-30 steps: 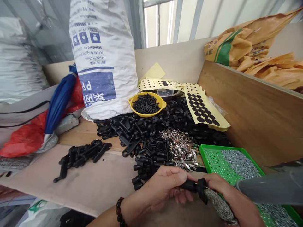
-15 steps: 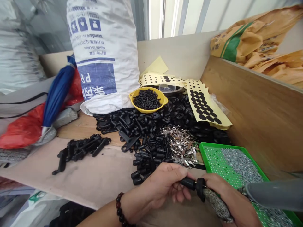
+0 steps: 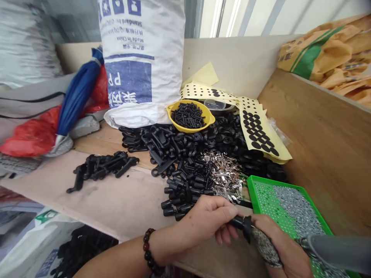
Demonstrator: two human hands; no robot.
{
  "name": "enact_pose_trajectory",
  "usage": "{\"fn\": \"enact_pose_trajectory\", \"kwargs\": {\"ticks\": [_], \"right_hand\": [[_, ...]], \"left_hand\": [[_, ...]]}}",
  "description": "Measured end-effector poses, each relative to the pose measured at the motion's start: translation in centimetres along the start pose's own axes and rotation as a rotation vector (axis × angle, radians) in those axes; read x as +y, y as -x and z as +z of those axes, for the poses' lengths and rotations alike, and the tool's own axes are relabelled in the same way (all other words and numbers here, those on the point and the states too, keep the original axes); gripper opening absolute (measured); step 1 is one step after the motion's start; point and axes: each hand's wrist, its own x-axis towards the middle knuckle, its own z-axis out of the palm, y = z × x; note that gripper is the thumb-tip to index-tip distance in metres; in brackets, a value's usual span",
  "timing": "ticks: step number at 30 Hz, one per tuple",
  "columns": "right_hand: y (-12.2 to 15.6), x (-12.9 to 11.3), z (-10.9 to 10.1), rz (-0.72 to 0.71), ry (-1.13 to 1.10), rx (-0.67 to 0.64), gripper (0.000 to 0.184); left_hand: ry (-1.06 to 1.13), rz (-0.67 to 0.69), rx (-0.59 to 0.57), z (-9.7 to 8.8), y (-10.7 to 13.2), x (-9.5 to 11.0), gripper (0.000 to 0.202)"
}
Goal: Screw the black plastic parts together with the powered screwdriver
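The left hand's point(image 3: 207, 220) thumb and fingertips point(image 3: 228, 213) are pinched shut on one end of a small black plastic piece point(image 3: 241, 224). Its flanged end is gripped by the closed fingers of the right hand point(image 3: 279, 241), and a grey, grainy strand point(image 3: 265, 247) is bunched in that same fist. The piece is held between the two hands, just off the near left corner of the green perforated tray point(image 3: 249, 193).

A bed of tiny silver parts point(image 3: 295, 206) is spread inside the tray, and its near right end is crossed by a blurred grey handle point(image 3: 339, 249). A beaded bracelet point(image 3: 148, 251) is worn on the left wrist.

Left of the tray and just beyond the hands, silver metal clips point(image 3: 223, 175) are heaped against a wide pile of black plastic parts point(image 3: 174, 146). Behind the tray, yellow sheets of black round pads point(image 3: 256, 129) are draped, and farther back left a yellow bowl point(image 3: 209, 120) of black screws is set before a white woven sack point(image 3: 142, 58).
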Motion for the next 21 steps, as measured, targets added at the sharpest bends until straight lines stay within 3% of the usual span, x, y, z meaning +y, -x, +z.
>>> {"fn": "enact_pose_trajectory", "kwargs": {"ticks": [5,14,18,21], "right_hand": [[0.5,-0.1,1.3,0.081,-0.005,0.102,0.018],[0.9,-0.3,0.5,-0.025,0.076,0.022,0.015],[0.6,-0.6,1.4,0.095,-0.017,0.058,0.015],[0.3,-0.8,2.0,0.120,-0.014,0.152,0.015]], "left_hand": [[-0.036,0.008,0.008,0.0,0.1,-0.2,0.036],[-0.016,-0.122,-0.041,-0.5,0.0,-0.6,0.032],[-0.121,-0.024,-0.022,-0.3,0.0,-0.8,0.024],[-0.285,0.174,0.029,-0.2,0.3,-0.9,0.021]]}}
